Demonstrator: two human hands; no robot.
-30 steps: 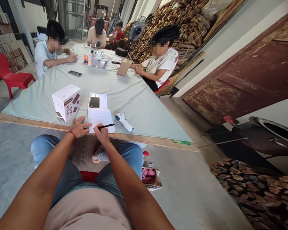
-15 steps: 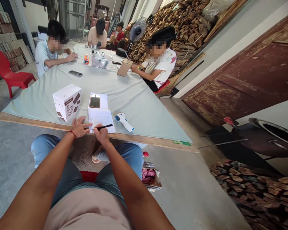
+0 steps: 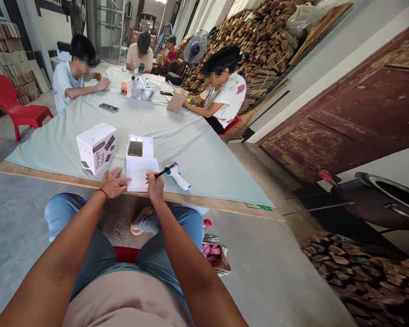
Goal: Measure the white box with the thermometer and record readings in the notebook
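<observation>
Pinched in my right hand [image 3: 155, 187] is a black pen [image 3: 165, 170], its tip down at the page of an open notebook [image 3: 139, 170]. The notebook lies at the table's near edge. My left hand [image 3: 113, 183] rests with fingers spread at the notebook's left side, fingertips reaching its edge. A phone [image 3: 135, 146] lies on the upper page. Left of the notebook stands a white box [image 3: 96, 149] with brown print. On the right, a white and blue infrared thermometer [image 3: 179, 178] lies close to the pen, which partly covers it.
The table [image 3: 204, 159] has a pale green cloth. Farther back are another phone [image 3: 108, 107], a clear basin [image 3: 145, 89] of bottles, an orange item [image 3: 123, 87] and a cardboard box [image 3: 177, 100]. Several people sit around. A red chair [image 3: 17, 104] stands left; firewood [image 3: 368, 272] is stacked right.
My right hand has moved rightward across the page with the pen, which now tilts up more steeply. My left hand stays in nearly the same place. The view has shifted slightly.
</observation>
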